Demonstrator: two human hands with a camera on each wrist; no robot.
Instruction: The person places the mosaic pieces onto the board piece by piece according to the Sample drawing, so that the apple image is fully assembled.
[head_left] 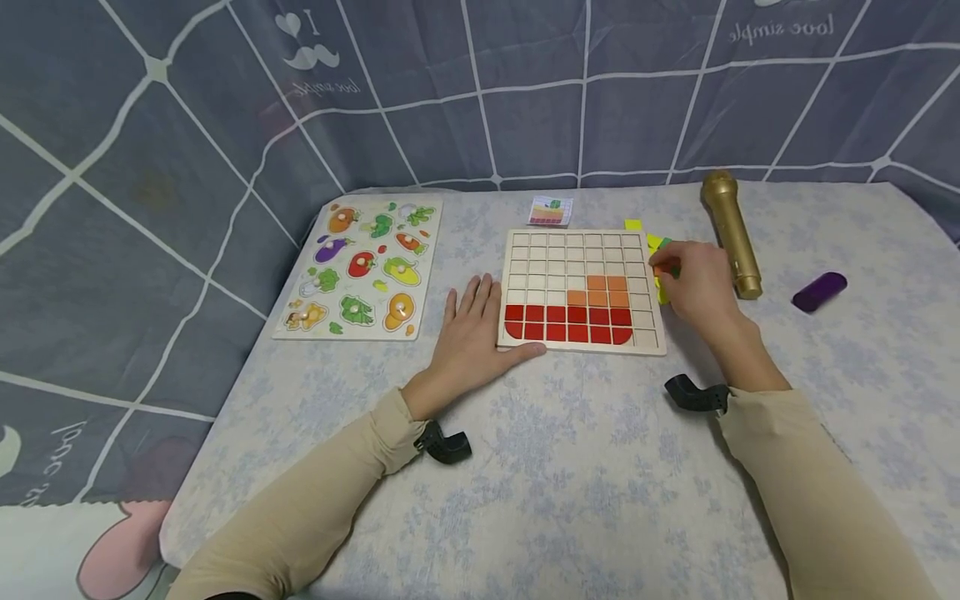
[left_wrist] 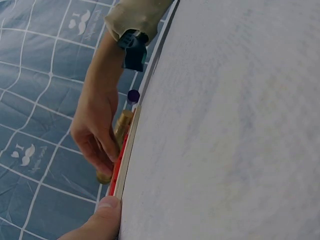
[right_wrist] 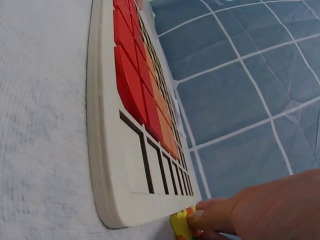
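Note:
A pale wooden grid board lies on the table, with red tiles in its two nearest rows and several orange tiles above them toward the right. My left hand rests flat with straight fingers at the board's left side, its thumb along the near edge. Beyond the right edge, my right hand reaches down with curled fingers into a small pile of yellow and green tiles. Its fingertips pinch an orange tile there, partly hidden by the fingers.
A vegetable puzzle board lies at the left. Behind the grid board is a small picture card. A gold microphone-like stick and a purple cylinder lie to the right. A grid-patterned curtain borders the table's back.

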